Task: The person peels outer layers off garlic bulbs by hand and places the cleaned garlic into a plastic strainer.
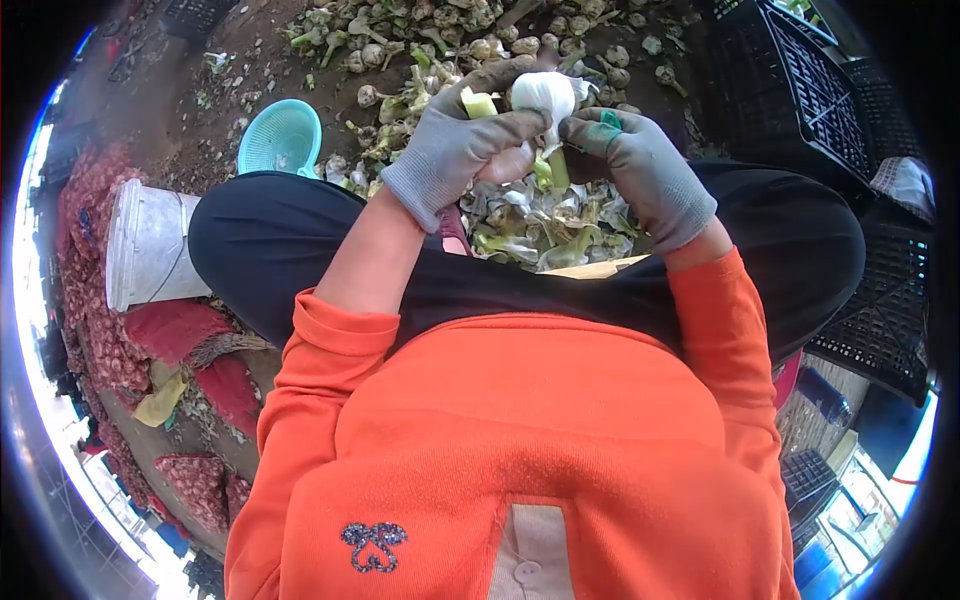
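Note:
A white garlic bulb [543, 92] with a short green stem stands out between my two gloved hands. My left hand [465, 145], in a grey glove, is closed with its thumb against the bulb's left side; a pale cut stalk [479, 103] shows between its thumb and fingers. On the bulb's right side, my right hand [640, 165] pinches the loose skin near the stem, with a bit of green at its thumb. Below the hands lie peeled skins and leaves [560, 225].
Garlic bulbs with stalks [450, 45] are heaped on the ground ahead. A turquoise basket [281, 137] and a white bucket [150, 245] stand left. Red net sacks [195, 485] lie farther left. Black crates [820, 90] are stacked right.

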Action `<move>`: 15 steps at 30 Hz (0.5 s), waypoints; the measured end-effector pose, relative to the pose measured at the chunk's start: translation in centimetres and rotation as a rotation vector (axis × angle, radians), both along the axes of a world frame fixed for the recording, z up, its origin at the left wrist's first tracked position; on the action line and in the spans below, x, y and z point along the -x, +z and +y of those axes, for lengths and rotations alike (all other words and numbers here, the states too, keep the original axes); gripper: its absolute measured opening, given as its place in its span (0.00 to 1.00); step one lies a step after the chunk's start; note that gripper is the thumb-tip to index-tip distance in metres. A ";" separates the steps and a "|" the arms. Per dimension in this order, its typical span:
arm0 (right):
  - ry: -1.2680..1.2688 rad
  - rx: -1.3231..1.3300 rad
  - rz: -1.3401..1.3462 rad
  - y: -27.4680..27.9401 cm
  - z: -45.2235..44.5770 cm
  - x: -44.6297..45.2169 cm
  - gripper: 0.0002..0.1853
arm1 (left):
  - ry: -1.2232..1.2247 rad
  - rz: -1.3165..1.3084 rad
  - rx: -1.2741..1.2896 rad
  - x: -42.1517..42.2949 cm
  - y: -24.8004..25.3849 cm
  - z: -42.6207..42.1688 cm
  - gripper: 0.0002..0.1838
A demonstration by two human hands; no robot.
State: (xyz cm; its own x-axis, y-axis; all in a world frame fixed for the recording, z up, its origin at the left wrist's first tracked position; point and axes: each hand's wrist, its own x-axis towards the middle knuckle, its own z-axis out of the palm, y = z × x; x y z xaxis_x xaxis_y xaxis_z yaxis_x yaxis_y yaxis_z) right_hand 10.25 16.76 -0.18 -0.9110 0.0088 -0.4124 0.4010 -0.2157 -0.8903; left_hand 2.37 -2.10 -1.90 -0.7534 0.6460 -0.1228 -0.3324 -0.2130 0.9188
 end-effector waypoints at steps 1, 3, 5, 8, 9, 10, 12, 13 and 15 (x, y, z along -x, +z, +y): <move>-0.011 0.026 -0.011 0.0 -0.1 0.0 0.12 | 0.001 0.004 0.041 0.0 0.0 0.1 0.23; -0.033 0.079 -0.032 -0.2 -0.3 -0.2 0.11 | 0.016 0.042 0.048 -0.4 0.2 0.2 0.20; -0.058 0.258 -0.079 -0.8 -0.4 -0.3 0.10 | 0.037 0.055 0.043 -0.7 0.3 0.4 0.19; -0.040 0.376 -0.107 -0.9 -0.3 -0.3 0.11 | 0.049 0.024 0.017 -0.6 -0.1 0.4 0.19; -0.025 0.389 -0.111 -0.8 -0.3 -0.4 0.11 | 0.033 0.002 0.008 -0.5 -0.4 0.3 0.19; -0.026 0.313 -0.099 -0.9 -0.3 -0.4 0.11 | 0.017 -0.018 -0.001 -0.4 -0.7 0.4 0.19; -0.030 0.160 -0.074 -1.1 -0.5 -0.6 0.12 | -0.037 -0.077 -0.044 -0.6 -0.3 0.7 0.21; -0.033 0.123 -0.074 -1.2 -0.3 -0.5 0.12 | -0.064 -0.107 -0.066 -0.7 -0.1 0.9 0.22; -0.037 0.051 -0.075 -1.4 0.3 -0.3 0.12 | -0.058 -0.211 -0.105 -0.3 -0.5 1.6 0.24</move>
State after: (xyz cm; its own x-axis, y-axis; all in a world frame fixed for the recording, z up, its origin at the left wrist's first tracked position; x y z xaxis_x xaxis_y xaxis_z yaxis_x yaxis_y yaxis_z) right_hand 10.58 17.04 -1.56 -0.8767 0.0190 -0.4806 0.4575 -0.2757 -0.8454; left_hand 2.71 -0.54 -2.36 -0.6796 0.7049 -0.2031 -0.5290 -0.2791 0.8014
